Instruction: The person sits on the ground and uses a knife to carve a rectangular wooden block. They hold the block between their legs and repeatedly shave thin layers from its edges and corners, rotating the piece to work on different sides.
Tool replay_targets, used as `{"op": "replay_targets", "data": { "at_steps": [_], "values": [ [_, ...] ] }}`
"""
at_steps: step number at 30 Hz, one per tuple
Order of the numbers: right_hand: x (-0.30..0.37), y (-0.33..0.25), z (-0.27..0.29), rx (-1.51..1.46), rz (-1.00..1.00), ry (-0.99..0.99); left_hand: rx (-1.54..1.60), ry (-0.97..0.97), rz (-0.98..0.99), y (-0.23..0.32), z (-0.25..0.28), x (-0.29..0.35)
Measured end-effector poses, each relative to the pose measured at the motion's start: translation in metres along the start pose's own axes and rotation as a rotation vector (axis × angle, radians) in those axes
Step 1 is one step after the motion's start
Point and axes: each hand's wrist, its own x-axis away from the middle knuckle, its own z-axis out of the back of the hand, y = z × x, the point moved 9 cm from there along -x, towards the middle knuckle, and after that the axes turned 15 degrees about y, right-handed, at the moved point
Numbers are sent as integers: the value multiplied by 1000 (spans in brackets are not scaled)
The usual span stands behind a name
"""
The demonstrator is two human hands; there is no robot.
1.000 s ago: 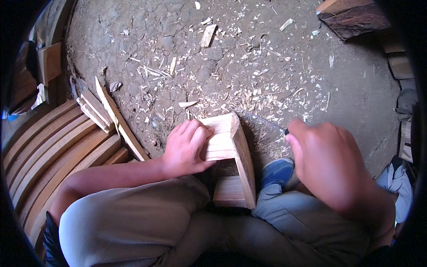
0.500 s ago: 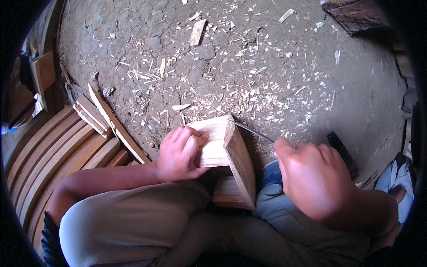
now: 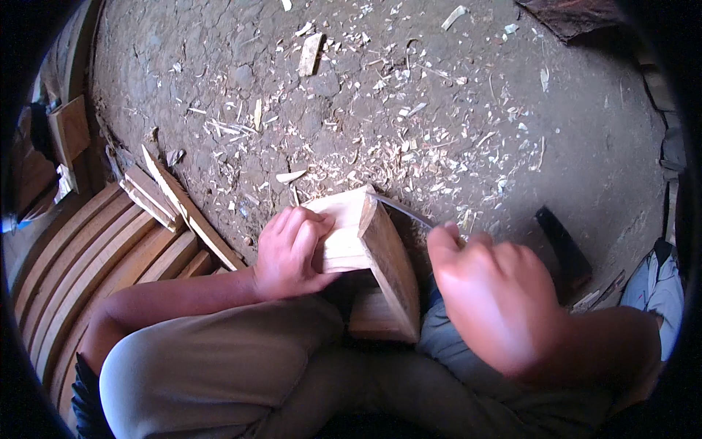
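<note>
While the left hand point(image 3: 291, 252) presses flat on the pale, freshly cut, wedge-shaped block of wood point(image 3: 365, 249), fingers spread over its sloped top face rather than wrapped round it, the block stands on end between the person's knees, its lower part tucked against the grey trouser legs point(image 3: 453, 366). The right hand point(image 3: 497, 300) is closed round the handle of a thin, curved, dark metal blade point(image 3: 402, 210), whose tip meets the block's upper far corner. The block looks stiff, fairly light and dry, with raw, splintery faces that should not slip; it seems best steadied from the broad top face, away from the edge where the blade works. The packed earth floor point(image 3: 453, 95) is cracked and strewn with pale chips and curled shavings point(image 3: 365, 157). To the left lie curved, smooth brown wooden staves point(image 3: 88, 256), with several flat, thin wooden slats point(image 3: 175, 201) leaning across them.
</note>
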Motion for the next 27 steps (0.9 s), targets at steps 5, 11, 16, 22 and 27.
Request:
{"op": "replay_targets", "data": {
  "at_steps": [5, 11, 16, 22, 27],
  "values": [
    [-5, 6, -12, -209, -112, -96, -21, 3, 18, -3, 3, 3],
    [-8, 26, -18, -334, -204, -161, 8, 0, 23, -1, 2, 1],
    [-8, 35, -19, -374, -265, -173, 8, 4, 12, -2, 2, 4],
    [-5, 39, -15, -398, -289, -210, 17, 0, 11, -2, 3, 3],
    [-4, 27, -12, -269, -242, -193, 25, -2, 22, -4, 2, 5]
  ]
}}
